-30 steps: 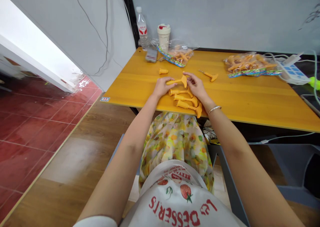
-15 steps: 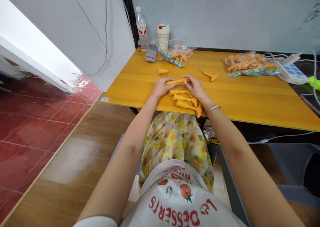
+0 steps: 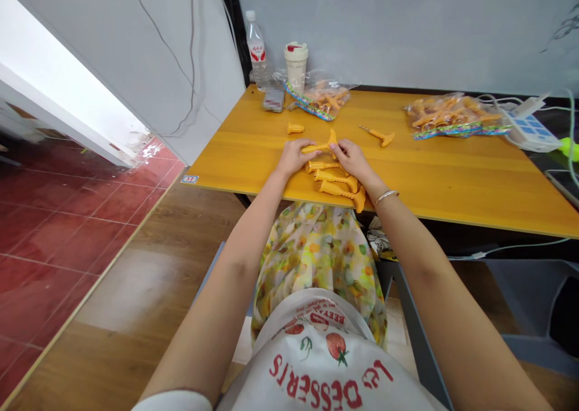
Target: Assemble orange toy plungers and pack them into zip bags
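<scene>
My left hand (image 3: 294, 157) grips the sleeve end of an orange-yellow T-handled tool (image 3: 322, 148). At its other end, my right hand (image 3: 351, 158) holds the crosswise handle, which points up and away. Three similar tools lie just below the hands: one nearest them (image 3: 321, 167), a middle one (image 3: 337, 179) and one at the table edge (image 3: 342, 194). Beyond my left hand lies a short orange sleeve (image 3: 295, 128). A tool with a bare metal spiral (image 3: 383, 138) rests to the right, beyond my right hand.
The yellow table (image 3: 452, 176) carries an open-looking bag of orange parts (image 3: 328, 100), a fuller bag (image 3: 452, 117), a water bottle (image 3: 257, 52), a cream cup (image 3: 296, 64) and a small grey box (image 3: 272, 100). A white power strip (image 3: 531, 132) with cables is at right.
The handle of the held tool has turned and now stands crosswise, pointing away from me. My right hand has shifted slightly on it; my left hand stays nearly in place.
</scene>
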{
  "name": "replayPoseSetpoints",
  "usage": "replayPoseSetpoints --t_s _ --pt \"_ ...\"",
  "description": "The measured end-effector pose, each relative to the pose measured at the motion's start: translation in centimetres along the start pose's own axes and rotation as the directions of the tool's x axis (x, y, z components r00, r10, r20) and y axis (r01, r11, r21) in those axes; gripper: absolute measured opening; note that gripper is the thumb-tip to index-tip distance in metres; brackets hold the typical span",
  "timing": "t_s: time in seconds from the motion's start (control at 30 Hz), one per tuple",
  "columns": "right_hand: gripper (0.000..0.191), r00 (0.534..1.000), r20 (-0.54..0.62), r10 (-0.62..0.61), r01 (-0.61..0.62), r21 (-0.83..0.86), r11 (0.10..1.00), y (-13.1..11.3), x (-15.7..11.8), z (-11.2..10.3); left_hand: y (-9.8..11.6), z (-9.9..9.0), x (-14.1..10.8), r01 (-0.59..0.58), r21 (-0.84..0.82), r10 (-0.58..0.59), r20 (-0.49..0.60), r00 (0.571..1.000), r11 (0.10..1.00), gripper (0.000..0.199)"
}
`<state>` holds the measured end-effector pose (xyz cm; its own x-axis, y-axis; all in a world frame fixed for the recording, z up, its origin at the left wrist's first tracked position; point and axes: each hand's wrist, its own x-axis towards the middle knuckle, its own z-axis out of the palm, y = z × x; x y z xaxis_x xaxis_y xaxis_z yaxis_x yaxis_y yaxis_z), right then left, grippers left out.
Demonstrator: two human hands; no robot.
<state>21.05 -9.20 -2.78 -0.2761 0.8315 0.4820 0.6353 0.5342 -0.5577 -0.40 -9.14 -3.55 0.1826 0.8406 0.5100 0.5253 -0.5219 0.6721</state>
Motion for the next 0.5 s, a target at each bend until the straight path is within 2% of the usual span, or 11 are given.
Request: replayPoseSetpoints --t_s 0.5 --pt "0.066 0.99 0.08 0.12 -0.125 0.069 0.99 -1.7 0.0 -0.3 0.1 0.0 0.0 -0.037 0.087 0.036 0.004 0.999 0.996 0.025"
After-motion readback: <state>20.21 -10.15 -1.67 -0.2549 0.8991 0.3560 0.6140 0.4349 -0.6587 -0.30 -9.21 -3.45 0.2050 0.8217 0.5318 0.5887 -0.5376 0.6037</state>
